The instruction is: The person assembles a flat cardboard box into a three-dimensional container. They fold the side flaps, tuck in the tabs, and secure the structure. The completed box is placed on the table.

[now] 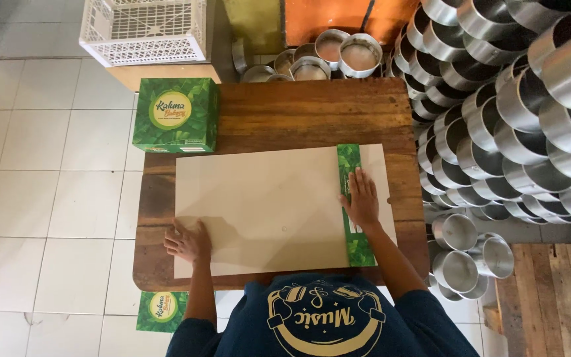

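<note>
So the big flat cardboard sheet [266, 211] is lying unfolded, plain side up, across the middle of the wooden table [299, 109], reaching nearly to the near edge and the right edge. The right hand [363, 198] is pressed flat on it, fingers spread open, right over the green printed flap [349, 205] folded in along the sheet's right side, which looks like it's pinning the fold down. The left hand [188, 242] rests palm-down with loose open fingers at the sheet's near left corner, probably keeping it from sliding. A finished green box [176, 115] sits on the far left corner, half overhanging. Bare wood shows along the far edge, so there's room there; the right side is crowded by stacked metal tins [510, 125] just off the table.
</note>
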